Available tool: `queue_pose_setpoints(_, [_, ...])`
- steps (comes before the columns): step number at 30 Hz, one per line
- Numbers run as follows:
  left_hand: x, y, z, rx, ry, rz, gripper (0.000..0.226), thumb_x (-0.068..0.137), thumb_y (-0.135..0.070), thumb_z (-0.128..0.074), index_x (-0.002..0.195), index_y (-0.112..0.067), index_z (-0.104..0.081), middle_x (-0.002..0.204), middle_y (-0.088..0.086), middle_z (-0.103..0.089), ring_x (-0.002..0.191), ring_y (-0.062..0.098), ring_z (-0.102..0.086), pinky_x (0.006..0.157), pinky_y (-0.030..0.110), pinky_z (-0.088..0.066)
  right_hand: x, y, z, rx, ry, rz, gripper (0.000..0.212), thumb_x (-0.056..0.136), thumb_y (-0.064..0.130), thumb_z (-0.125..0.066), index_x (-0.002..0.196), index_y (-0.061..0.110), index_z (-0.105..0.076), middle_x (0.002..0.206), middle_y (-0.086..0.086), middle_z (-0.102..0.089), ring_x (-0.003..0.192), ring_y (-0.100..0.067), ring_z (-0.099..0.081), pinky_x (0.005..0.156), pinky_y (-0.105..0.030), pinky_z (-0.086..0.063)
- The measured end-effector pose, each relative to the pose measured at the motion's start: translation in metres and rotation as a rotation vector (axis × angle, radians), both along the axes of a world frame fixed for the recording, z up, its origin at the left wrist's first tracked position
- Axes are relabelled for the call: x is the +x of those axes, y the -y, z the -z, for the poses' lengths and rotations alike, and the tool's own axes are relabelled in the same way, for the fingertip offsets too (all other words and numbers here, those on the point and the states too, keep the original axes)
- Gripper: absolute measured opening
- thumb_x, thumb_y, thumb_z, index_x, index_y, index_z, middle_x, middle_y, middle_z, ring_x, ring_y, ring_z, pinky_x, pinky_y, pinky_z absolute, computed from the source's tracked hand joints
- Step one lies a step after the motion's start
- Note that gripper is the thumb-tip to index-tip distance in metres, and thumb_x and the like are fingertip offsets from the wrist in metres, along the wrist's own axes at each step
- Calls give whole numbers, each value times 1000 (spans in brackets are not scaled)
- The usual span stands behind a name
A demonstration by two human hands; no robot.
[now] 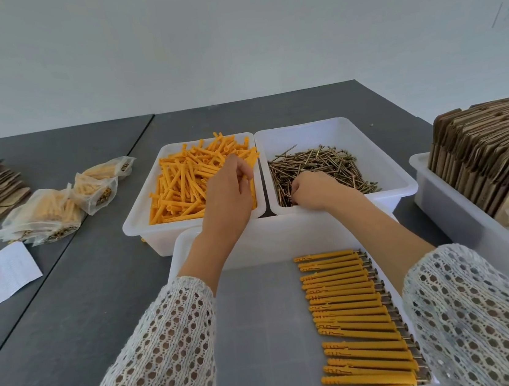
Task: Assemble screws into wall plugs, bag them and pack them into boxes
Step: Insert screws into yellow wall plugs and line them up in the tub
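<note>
Head view: left hand [227,193] in the tray of orange wall plugs [181,185], fingers curled round one plug. Right hand [317,190] curled into the screws [324,168]; grasp unclear. Assembled plugs [355,318] lie nearer, between forearms.

Loose orange plastic wall plugs [181,185] lie heaped in all directions in a white plastic tray [141,219], and just beside it on the right a matching white tray [402,181] holds a tangle of thin brass-coloured metal screws [326,164]. Nearer, a third white tray [183,253] carries a neat column of assembled plugs [351,312] lying parallel (screw heads pointing right). Clear plastic bags [50,211] of assembled plugs lie in a cluster on the left.
</note>
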State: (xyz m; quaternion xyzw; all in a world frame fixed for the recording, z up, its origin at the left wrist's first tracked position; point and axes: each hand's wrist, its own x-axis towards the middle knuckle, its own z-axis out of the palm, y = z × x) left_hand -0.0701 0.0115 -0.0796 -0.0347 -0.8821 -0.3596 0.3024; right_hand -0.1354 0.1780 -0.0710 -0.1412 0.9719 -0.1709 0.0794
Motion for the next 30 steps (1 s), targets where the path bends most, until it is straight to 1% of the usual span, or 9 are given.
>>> queue_pose_setpoints(6, [2, -1, 1, -82, -24, 3, 23, 93, 0, -55, 103, -20, -49, 84, -19, -56, 77, 1, -58, 70, 38, -55, 3, -4, 2, -100, -68, 44, 23, 92, 6, -50, 97, -3, -71, 94, -18, -72, 69, -23, -55, 64, -33, -48])
queue_pose_setpoints(9, [2, -1, 1, -105, -22, 0, 20, 94, -1, -55, 106, -18, -52, 87, -17, -57, 81, 6, -60, 73, 39, -55, 7, -5, 3, -223, -183, 57, 25, 92, 1, -49, 91, 0, -74, 86, -15, -72, 58, -16, -53, 62, -31, -51])
queue_pose_setpoints(11, [3, -2, 0, -113, -12, -2, 19, 94, -2, -54, 107, -16, -54, 90, -12, -61, 84, 10, -63, 74, 42, -55, 10, -4, 1, -332, -284, 43, 29, 91, -2, -47, 89, 2, -75, 83, -7, -70, 55, -6, -49, 59, -20, -44])
queue_pose_setpoints(14, [3, -2, -2, -147, 15, -34, 17, 96, -6, -54, 107, -17, -57, 90, -10, -63, 84, 15, -62, 77, 46, -53, 14, -3, -3, -479, -390, 73, 31, 91, -8, -45, 96, 5, -73, 88, 0, -64, 71, -6, -54, 70, -9, -39])
queue_pose_setpoints(16, [3, -2, -3, -180, 32, -66, 15, 97, -12, -57, 111, -18, -60, 92, -5, -66, 91, 20, -60, 83, 48, -50, 14, -2, -4, -533, -443, 89, 34, 88, -13, -44, 100, 4, -71, 91, -1, -62, 82, -9, -54, 70, -4, -37])
queue_pose_setpoints(19, [5, -2, -3, -192, 36, -99, 12, 98, -17, -58, 107, -19, -65, 92, -4, -68, 96, 22, -57, 85, 48, -48, 17, 0, -5, -620, -526, 88, 24, 89, -9, -52, 98, 7, -68, 93, -3, -63, 81, -12, -55, 72, -13, -42])
queue_pose_setpoints(21, [6, -2, -3, -181, 33, -101, 10, 97, -17, -59, 103, -20, -66, 88, -8, -67, 95, 21, -55, 85, 47, -47, 19, 3, -5, -714, -584, 71, 13, 93, 1, -56, 93, 7, -67, 87, 0, -64, 74, -8, -55, 70, -12, -42])
queue_pose_setpoints(24, [6, -2, -3, -187, 49, -105, 9, 97, -18, -60, 101, -22, -67, 88, -9, -67, 95, 21, -55, 85, 47, -47, 23, 7, -6, -870, -604, 120, 16, 98, 9, -53, 90, 9, -68, 75, 6, -61, 64, -1, -52, 64, -10, -39])
queue_pose_setpoints(30, [6, -1, -4, -200, 96, -120, 10, 97, -21, -61, 101, -26, -69, 91, -11, -69, 95, 20, -55, 87, 47, -47, 27, 8, -11, -1124, -457, 278, 29, 103, 13, -42, 88, 7, -65, 66, 1, -59, 61, -7, -53, 67, -26, -49])
